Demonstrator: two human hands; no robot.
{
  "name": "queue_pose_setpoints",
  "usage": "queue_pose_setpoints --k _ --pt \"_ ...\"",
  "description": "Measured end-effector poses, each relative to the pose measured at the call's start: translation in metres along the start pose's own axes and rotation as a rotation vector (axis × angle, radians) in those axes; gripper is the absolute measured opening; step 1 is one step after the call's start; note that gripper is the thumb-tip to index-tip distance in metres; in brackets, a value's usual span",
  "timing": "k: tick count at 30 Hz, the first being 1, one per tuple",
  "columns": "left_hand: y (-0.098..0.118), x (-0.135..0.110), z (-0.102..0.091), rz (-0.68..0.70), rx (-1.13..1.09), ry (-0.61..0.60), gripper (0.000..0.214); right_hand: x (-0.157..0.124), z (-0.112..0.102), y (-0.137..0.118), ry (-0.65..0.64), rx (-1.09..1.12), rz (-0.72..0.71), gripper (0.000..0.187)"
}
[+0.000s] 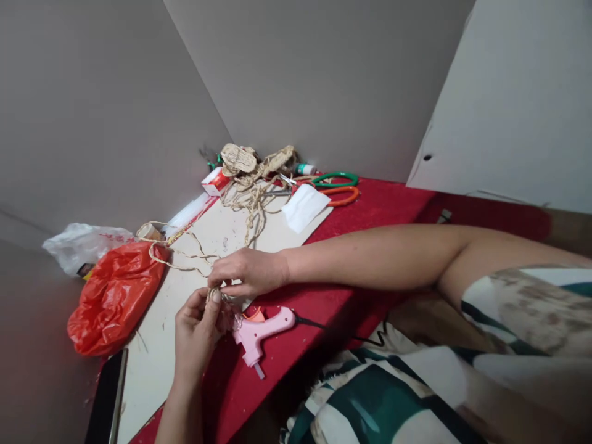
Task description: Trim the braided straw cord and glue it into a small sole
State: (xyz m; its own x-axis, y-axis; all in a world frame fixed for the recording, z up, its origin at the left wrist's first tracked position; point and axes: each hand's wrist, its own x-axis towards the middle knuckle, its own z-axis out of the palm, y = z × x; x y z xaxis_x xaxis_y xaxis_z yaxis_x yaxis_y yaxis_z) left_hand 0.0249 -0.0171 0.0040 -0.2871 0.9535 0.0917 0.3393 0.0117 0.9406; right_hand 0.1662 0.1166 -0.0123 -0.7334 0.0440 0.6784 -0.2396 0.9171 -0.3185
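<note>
My left hand (pixel 197 320) is closed around a small bundle of braided straw-coloured cord (pixel 213 292), its thumb pressing on the near side. Just above it, my right hand (pixel 240 271) pinches the same cord, fingertips touching the piece. Loose strands of the cord trail from the hands toward the left. Close below the hands lies a pink glue gun (pixel 261 334) on the red table cover, with an orange trigger and a black cable. The fingers partly hide the worked piece, so its exact shape cannot be made out.
A pale board (pixel 152 345) lies on the red table (pixel 370 216). Behind stand coiled cord bundles (pixel 239 158), a red-and-white box (pixel 215 182), green-and-orange-handled scissors (pixel 345 196) and white paper (pixel 305 206). Leftward are an orange plastic bag (pixel 115 296) and a dark flat object (pixel 108 394).
</note>
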Motion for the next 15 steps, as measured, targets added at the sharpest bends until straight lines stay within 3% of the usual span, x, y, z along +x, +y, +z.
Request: queue_pose_setpoints --k 7,12,15 --pt "-0.01 0.007 -0.009 0.014 -0.07 0.083 0.033 0.004 0.008 0.003 0.019 -0.121 0.105 0.029" --pt "-0.017 0.014 -0.019 0.047 -0.164 0.189 0.035 -0.007 -0.013 -0.025 0.066 -0.226 0.112 0.045" --pt "-0.02 0.018 -0.022 0.059 -0.2 0.234 0.035 -0.022 -0.024 -0.05 -0.191 -0.195 0.086 0.044"
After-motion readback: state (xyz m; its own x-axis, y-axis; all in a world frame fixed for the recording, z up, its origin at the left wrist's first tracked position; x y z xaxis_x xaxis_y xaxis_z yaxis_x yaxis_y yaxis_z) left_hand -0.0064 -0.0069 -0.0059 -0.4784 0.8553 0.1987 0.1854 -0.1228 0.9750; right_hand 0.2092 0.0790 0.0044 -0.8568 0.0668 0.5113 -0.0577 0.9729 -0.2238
